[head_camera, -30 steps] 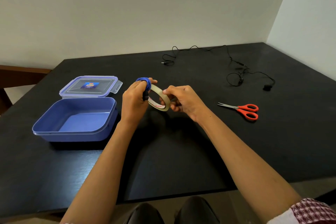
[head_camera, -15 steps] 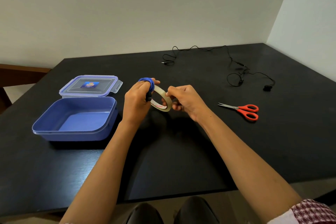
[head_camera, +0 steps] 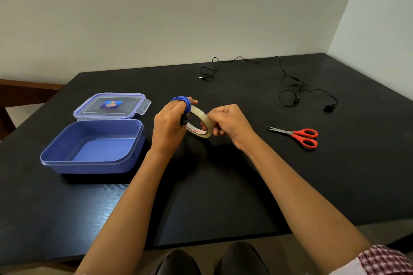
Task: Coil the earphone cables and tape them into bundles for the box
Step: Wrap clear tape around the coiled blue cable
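You're at a matte black table (head_camera: 223,196) tucked into a corner, with a plain off-white wall (head_camera: 178,6) ahead and a paler side wall (head_camera: 386,29) on your right. Some brown wooden furniture (head_camera: 26,91) peeks in far left. Light's soft and even.

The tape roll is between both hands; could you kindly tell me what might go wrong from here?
1. The left hand grips the blue coil while apparently also steadying the tape roll; the loops may slip loose.
2. The right hand pinches the roll's edge, and the scissors lie apart on the table with both hands occupied, so a pulled strip might fold onto itself or stick to fingers before cutting.
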